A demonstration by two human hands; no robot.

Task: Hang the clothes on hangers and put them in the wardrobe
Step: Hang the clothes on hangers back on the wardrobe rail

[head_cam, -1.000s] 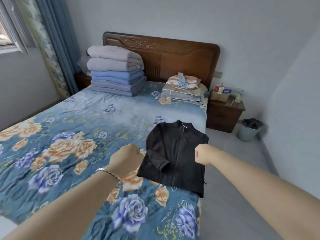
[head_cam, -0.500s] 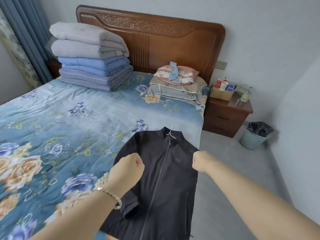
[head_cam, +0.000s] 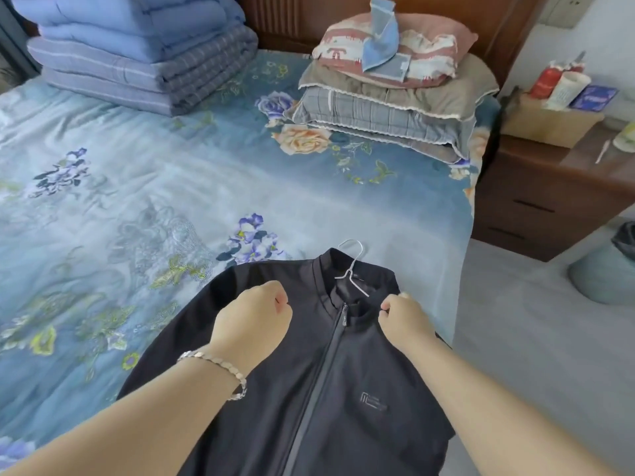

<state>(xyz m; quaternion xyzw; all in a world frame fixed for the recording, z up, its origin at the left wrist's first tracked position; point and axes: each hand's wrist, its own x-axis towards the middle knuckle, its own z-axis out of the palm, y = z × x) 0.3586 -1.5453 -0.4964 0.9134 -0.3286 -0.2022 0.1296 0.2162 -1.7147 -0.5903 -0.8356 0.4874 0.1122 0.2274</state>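
Far left, back of the bed: stack of folded blankets [head_cam: 137, 46], blue ones on top, grey striped ones under. The bed [head_cam: 120, 207] has a blue floral cover, which fills the left half of the view.

Left hand [head_cam: 254, 321]: fingers clenched into a fist, nothing seen in it. It hovers over the shoulder area of the jacket, left of the zip. Bead bracelet [head_cam: 220, 364] on that wrist.

Jacket [head_cam: 326, 389]: black, zipped up to the collar, lying flat and front-up on the near right part of the bed, collar pointing toward the headboard. Small logo on the chest, right of the zip. The lower part runs out of frame.

Hanger [head_cam: 350, 266]: thin white wire, already inside the jacket. The hook sticks out of the collar and lies on the bed cover, and part of one arm shows in the neck opening.

Right hand [head_cam: 402, 319]: fingers curled tight, thumb against forefinger, right at the collar edge on that side. No cloth visibly pinched between them — can't tell whether it touches the fabric.

Behind it, pillows [head_cam: 395, 94] stacked against the wooden headboard [head_cam: 292, 18], with a light-blue cloth on top.

Right of the bed: dark wood nightstand [head_cam: 543, 201] carrying a cardboard box [head_cam: 546, 125] with bottles — then a grey bin [head_cam: 601, 273] on the floor at the frame edge.
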